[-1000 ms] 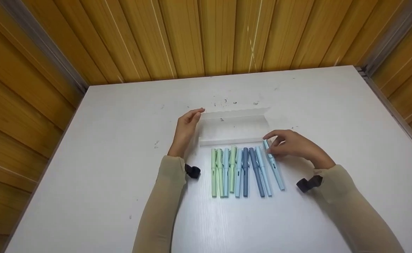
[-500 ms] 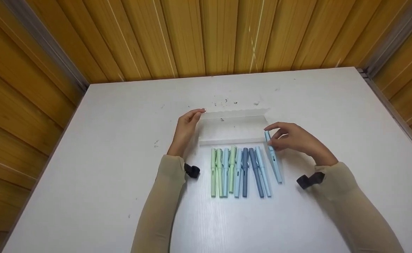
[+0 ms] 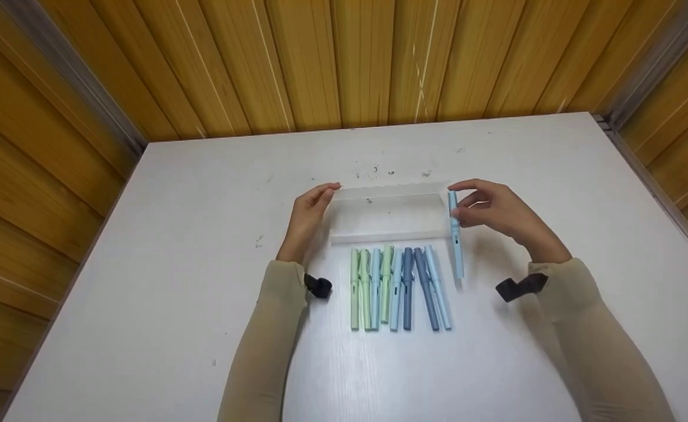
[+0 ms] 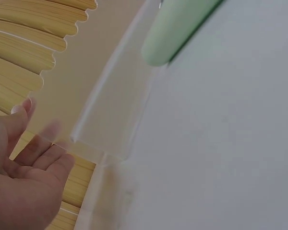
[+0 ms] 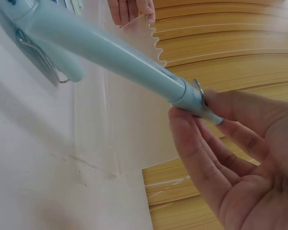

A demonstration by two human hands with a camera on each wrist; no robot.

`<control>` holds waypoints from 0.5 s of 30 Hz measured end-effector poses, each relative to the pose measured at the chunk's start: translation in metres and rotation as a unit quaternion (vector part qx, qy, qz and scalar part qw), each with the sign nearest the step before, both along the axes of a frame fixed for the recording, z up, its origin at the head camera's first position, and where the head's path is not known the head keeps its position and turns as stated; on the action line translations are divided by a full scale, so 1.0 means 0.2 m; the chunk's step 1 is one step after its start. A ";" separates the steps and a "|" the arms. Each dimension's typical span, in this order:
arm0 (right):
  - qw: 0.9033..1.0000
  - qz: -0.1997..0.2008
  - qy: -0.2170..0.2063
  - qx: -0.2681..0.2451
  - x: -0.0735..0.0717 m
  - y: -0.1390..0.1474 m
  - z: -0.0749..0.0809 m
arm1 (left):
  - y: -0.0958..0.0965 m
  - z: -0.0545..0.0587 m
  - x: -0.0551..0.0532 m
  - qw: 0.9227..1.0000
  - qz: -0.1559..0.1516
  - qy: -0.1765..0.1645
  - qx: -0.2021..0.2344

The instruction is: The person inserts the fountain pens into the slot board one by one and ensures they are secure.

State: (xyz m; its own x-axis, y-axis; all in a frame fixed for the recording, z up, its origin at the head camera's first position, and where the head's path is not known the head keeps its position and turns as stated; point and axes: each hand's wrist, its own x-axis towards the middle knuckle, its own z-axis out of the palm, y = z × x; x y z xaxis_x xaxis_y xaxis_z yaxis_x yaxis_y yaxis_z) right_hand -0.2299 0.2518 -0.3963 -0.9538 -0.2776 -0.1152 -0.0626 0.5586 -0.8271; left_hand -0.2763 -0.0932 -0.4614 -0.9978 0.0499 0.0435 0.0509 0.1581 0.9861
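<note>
Clear case [image 3: 386, 220] is pinched by L hand [image 3: 310, 215], lt-blue pen [image 3: 456, 240] by R hand [image 3: 490, 211]. Loading prob. being done; pen must be turned crosswise over case, 1st.

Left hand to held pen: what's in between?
The clear plastic tray, as the head view shows; it stretches from the left hand toward the held pen.
</note>
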 end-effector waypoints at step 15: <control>0.996 -0.073 0.045 -0.027 -0.07 -0.02 0.10 | 0.01 0.01 0.03 1.000 -0.006 -0.011 -0.001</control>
State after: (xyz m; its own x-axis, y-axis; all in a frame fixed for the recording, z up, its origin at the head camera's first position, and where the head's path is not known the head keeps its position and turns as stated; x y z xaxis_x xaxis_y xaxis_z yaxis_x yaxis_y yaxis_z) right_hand -0.2443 0.2482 -0.3761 -0.9903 -0.1381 -0.0161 -0.0590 0.5226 -0.8506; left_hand -0.2699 -0.0912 -0.4599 -0.9979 0.0613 0.0217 0.0312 0.1589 0.9868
